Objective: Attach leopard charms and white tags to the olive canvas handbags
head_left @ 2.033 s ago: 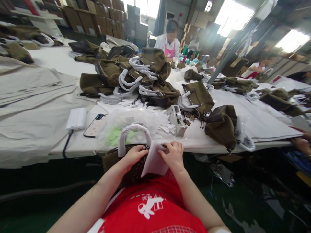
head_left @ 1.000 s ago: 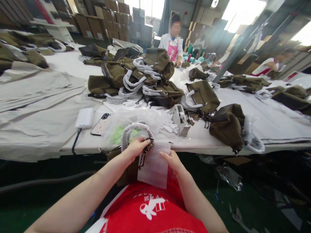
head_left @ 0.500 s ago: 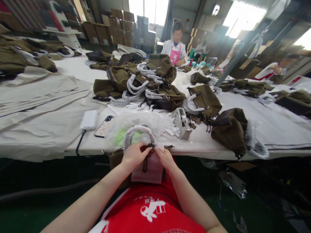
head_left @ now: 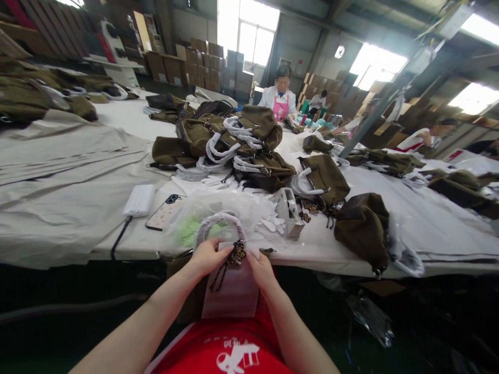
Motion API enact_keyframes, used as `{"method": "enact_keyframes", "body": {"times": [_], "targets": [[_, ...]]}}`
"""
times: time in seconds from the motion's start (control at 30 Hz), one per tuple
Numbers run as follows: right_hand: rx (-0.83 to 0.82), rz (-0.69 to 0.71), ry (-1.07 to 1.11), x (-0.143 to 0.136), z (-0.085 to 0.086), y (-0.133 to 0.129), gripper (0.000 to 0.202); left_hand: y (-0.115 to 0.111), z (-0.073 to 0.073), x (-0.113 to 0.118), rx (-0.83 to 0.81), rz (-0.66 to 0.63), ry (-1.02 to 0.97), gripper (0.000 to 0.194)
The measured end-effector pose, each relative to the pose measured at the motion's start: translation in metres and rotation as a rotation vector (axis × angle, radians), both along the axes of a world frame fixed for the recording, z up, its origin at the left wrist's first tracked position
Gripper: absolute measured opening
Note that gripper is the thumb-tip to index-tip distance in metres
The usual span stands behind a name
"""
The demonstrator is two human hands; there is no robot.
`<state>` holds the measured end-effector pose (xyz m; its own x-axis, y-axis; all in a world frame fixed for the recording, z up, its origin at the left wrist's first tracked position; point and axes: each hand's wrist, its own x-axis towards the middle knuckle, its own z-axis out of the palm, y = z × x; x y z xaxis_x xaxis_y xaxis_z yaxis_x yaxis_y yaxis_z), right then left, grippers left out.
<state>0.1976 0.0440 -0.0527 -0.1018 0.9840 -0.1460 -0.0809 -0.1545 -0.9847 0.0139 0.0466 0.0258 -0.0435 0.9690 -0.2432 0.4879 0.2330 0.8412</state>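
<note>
Leopard-print, black-corded charm [head_left: 237,253] overlies thin white sheet [head_left: 233,297]; L grip [head_left: 207,258] & R grip [head_left: 262,270] pinch sheet, prob. steadying it.

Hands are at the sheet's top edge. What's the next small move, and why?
I'd probably fold the translucent sheet up over the leopard-print charm: the charm lies against its near face, the dark cords hang uncovered, and the left hand and right hand have its upper edge.
</note>
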Motion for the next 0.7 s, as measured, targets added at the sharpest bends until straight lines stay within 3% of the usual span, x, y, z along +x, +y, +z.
{"method": "enact_keyframes", "body": {"times": [0.13,0.23,0.33,0.43,0.57,0.7], "targets": [[0.072,0.025,-0.116,0.002,0.009,-0.005,0.042,-0.001,-0.001,0.01,-0.109,-0.088,-0.34,0.046],[0.182,0.07,-0.447,0.013,0.025,-0.011,0.031,-0.002,-0.005,0.011,-0.124,-0.051,-0.381,0.043],[0.27,0.025,-0.77,0.027,0.041,-0.018,0.025,-0.002,-0.008,0.008,-0.121,-0.035,-0.421,0.041],[0.347,0.016,-0.71,0.029,0.048,-0.021,0.031,-0.002,-0.011,0.01,-0.081,-0.035,-0.3,0.035],[0.417,0.052,-0.525,0.008,0.047,-0.016,0.033,-0.006,-0.015,0.021,0.141,-0.111,0.009,0.02],[0.368,0.06,-0.549,-0.015,0.047,-0.01,0.031,-0.016,-0.018,0.025,0.189,-0.129,0.035,0.016]]}}
